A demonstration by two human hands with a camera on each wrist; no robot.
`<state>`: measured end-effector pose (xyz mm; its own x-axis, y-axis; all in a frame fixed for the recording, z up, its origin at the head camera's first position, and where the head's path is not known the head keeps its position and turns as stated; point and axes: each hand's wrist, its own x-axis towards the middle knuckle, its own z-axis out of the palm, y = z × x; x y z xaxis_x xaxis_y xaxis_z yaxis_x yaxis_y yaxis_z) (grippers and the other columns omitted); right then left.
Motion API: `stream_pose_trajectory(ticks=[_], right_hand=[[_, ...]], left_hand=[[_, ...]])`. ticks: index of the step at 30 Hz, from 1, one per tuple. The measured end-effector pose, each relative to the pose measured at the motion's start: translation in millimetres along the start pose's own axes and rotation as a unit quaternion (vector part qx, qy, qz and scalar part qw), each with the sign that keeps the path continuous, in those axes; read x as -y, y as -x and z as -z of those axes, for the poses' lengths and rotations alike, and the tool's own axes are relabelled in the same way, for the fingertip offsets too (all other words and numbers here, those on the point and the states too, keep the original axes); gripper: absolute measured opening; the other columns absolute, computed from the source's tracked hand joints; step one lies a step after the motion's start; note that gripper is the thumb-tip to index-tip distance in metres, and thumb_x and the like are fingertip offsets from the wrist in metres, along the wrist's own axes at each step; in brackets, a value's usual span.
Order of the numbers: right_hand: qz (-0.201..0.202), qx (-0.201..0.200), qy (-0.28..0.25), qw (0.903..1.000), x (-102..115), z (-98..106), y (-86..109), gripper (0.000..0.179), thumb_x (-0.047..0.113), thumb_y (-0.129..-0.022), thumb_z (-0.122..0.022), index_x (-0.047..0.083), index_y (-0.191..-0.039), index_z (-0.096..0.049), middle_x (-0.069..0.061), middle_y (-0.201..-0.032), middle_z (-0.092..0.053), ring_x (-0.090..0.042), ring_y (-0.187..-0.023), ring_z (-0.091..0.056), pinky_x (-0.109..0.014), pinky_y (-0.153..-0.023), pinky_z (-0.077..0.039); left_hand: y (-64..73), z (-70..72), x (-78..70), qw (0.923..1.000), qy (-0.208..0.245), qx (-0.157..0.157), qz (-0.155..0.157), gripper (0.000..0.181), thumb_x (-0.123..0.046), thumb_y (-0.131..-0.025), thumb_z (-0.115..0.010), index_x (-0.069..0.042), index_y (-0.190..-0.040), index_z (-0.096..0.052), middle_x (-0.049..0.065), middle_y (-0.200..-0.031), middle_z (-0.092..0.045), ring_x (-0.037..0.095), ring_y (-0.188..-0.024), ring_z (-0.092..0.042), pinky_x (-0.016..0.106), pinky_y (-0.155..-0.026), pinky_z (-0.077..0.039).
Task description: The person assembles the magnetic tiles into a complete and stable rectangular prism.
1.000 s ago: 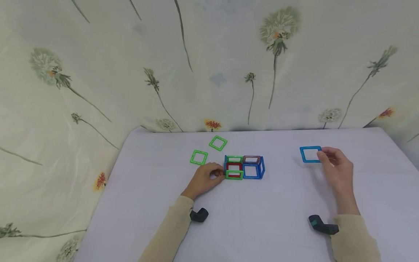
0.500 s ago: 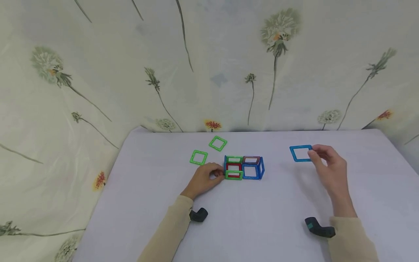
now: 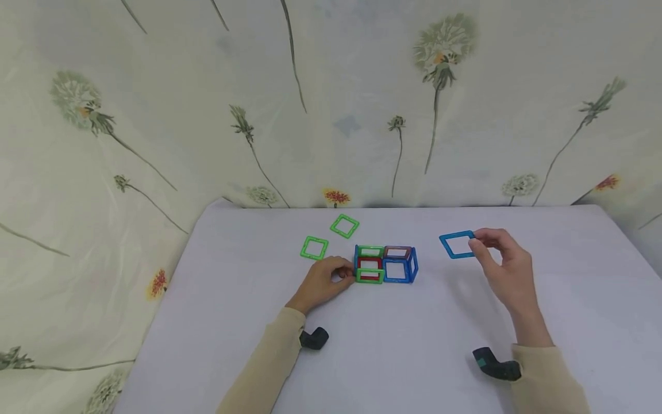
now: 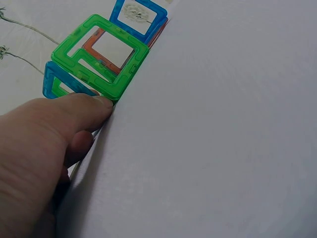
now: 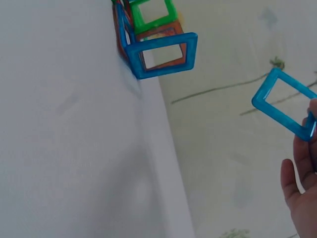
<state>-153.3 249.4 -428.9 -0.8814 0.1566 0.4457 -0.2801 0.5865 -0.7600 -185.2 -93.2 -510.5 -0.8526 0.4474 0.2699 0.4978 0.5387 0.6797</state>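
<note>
In the head view, a low box of magnetic tiles (image 3: 398,281) stands mid-table, made of green, red, brown and blue square frames. My left hand (image 3: 323,282) holds its left end, thumb and finger at the blue side wall. Up close in the left wrist view, the thumb lies at the lower corner where a green tile (image 4: 73,34) meets a blue tile (image 4: 48,82). To the right of the box, my right hand (image 3: 504,264) pinches a blue magnetic tile (image 3: 456,234) by one edge, raised above the table. The right wrist view shows this tile tilted, apart from the box.
Two loose green tiles (image 3: 316,239) lie on the white table (image 3: 414,356) behind the left hand. A curtain (image 3: 331,115) printed with dandelions hangs along the back edge. Dark wrist devices (image 3: 315,339) sit at both sleeves.
My right hand has moved left with the blue tile, nearer to the box, and the tile has tilted slightly. The left hand and the box have stayed put.
</note>
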Motion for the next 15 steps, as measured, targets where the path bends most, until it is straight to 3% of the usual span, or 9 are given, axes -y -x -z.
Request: stream_pose_trajectory(ticks=[5, 11, 15], right_hand=[[0.055, 0.015, -0.015, 0.9982, 12, -6, 3.3, 0.024, 0.004, -0.086, -0.067, 0.005, -0.109, -0.063, 0.022, -0.097, -0.056, 0.004, -0.095, -0.051, -0.011, -0.087, -0.036], [0.101, 0.029, -0.017, 0.9943, 40, -11, 9.8, 0.022, -0.005, -0.083, -0.066, -0.002, -0.105, -0.064, 0.003, -0.092, -0.059, 0.004, -0.092, -0.049, -0.009, -0.084, -0.035], [0.124, 0.044, -0.006, 0.9913, 31, -18, 10.6, 0.027, -0.005, -0.080, -0.069, 0.005, -0.106, -0.066, -0.003, -0.094, -0.061, 0.004, -0.093, -0.050, -0.007, -0.083, -0.037]], left_hand=[[-1.0, 1.2, -0.4, 1.0000, 0.001, 0.001, 0.001, 0.018, -0.017, -0.084, -0.071, -0.016, -0.102, -0.068, -0.008, -0.090, -0.066, 0.003, -0.080, -0.054, 0.018, -0.075, -0.047], [-0.3, 0.2, 0.5, 1.0000, 0.007, 0.000, -0.002, 0.017, -0.017, -0.084, -0.071, -0.016, -0.102, -0.068, -0.007, -0.089, -0.066, 0.004, -0.080, -0.054, 0.019, -0.074, -0.047], [0.3, -0.1, 0.7, 1.0000, 0.007, 0.001, 0.000, 0.018, -0.018, -0.085, -0.071, -0.016, -0.102, -0.068, -0.007, -0.089, -0.066, 0.004, -0.080, -0.054, 0.019, -0.074, -0.047]])
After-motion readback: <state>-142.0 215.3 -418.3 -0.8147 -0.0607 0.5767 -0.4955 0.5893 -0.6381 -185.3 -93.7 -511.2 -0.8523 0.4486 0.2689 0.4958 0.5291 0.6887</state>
